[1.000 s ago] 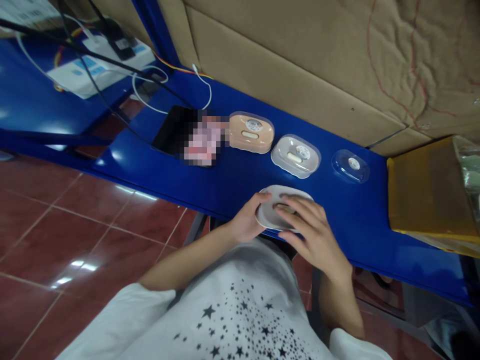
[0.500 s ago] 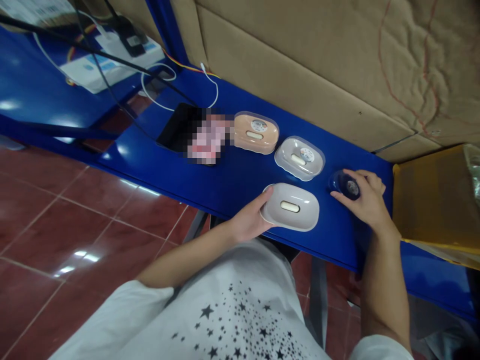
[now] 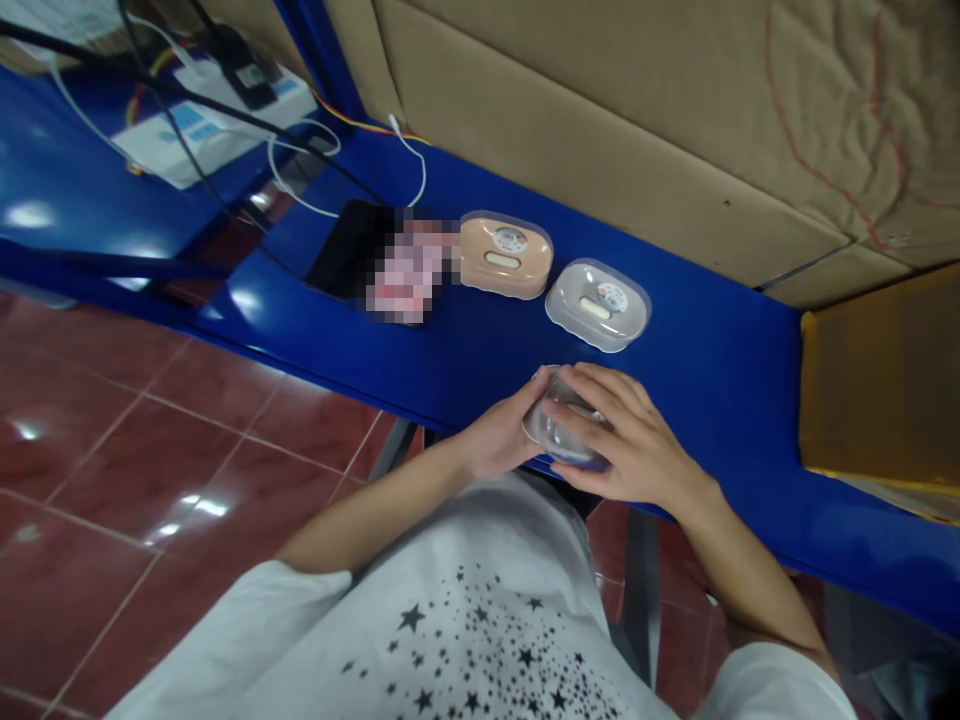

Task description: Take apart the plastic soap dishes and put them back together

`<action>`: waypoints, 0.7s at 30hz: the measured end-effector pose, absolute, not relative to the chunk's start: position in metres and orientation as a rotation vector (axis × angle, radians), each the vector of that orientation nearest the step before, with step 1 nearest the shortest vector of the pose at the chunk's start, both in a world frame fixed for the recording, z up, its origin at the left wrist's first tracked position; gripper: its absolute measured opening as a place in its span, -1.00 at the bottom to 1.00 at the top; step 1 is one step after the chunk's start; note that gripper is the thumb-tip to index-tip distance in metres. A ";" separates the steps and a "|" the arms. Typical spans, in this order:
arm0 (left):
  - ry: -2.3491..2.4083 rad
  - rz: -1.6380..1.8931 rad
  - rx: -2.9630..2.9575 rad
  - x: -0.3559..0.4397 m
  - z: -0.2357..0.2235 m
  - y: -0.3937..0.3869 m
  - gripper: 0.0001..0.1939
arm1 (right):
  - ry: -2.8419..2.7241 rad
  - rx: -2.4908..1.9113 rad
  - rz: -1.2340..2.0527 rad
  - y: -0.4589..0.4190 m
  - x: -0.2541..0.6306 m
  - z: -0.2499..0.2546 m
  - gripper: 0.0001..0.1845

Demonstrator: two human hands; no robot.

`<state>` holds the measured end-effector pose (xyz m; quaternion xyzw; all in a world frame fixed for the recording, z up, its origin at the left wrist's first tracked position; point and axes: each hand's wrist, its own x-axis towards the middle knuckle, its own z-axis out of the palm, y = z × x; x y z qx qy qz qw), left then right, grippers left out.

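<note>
My left hand [image 3: 501, 432] grips the left end of a pale soap dish [image 3: 529, 428] at the shelf's front edge, thumb on the rim. Spread over the dish from the right is my right hand [image 3: 637, 445], its fingers wrapped round a clear plastic lid [image 3: 553, 440]. The lid lies on or just over the dish; whether it is seated cannot be told, as fingers cover much of both. Behind them stand a white soap dish [image 3: 585, 318] and a peach soap dish [image 3: 487, 278], each under a clear lid with a round sticker.
To the left, a dark device with a blurred screen [image 3: 341, 255] lies on the blue shelf [image 3: 465, 350]. Cables run to a white power strip [image 3: 176, 150]. Cardboard [image 3: 600, 130] walls the back, and a yellow-brown box [image 3: 877, 390] bounds the right.
My right hand has brought the clear lid leftward from the shelf's right side onto or just above the pale dish. My left hand still holds the dish in nearly the same place.
</note>
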<state>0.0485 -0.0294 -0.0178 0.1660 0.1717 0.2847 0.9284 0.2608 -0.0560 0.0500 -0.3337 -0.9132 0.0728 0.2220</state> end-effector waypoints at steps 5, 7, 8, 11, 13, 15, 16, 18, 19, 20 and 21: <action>0.429 0.596 0.346 0.052 -0.016 -0.030 -0.38 | -2.504 -0.911 0.181 -0.056 0.261 0.046 0.11; 0.446 0.594 0.355 0.054 -0.013 -0.031 -0.39 | -2.498 -0.936 0.231 -0.056 0.264 0.048 0.15; 0.439 0.599 0.363 0.055 -0.011 -0.031 -0.39 | -2.500 -0.956 0.259 -0.057 0.265 0.050 0.16; 0.403 0.625 0.388 0.057 -0.007 -0.032 -0.38 | -2.513 -1.005 0.316 -0.057 0.264 0.055 0.18; 0.422 0.629 0.389 0.057 -0.005 -0.033 -0.37 | -2.510 -1.016 0.352 -0.056 0.264 0.057 0.19; 0.467 0.624 0.381 0.057 -0.005 -0.034 -0.38 | -2.514 -1.038 0.390 -0.054 0.265 0.059 0.18; 0.483 0.626 0.380 0.058 -0.005 -0.034 -0.38 | -2.519 -1.059 0.402 -0.054 0.266 0.060 0.16; 0.494 0.639 0.386 0.059 -0.005 -0.035 -0.38 | -2.525 -1.107 0.419 -0.053 0.268 0.061 0.11; 0.494 0.650 0.394 0.060 -0.004 -0.036 -0.37 | -2.523 -1.126 0.433 -0.053 0.270 0.061 0.09; 0.494 0.658 0.403 0.061 -0.004 -0.037 -0.36 | -2.517 -1.136 0.451 -0.053 0.270 0.062 0.07; 0.498 0.665 0.410 0.061 -0.003 -0.038 -0.35 | -2.509 -1.139 0.471 -0.053 0.271 0.062 0.06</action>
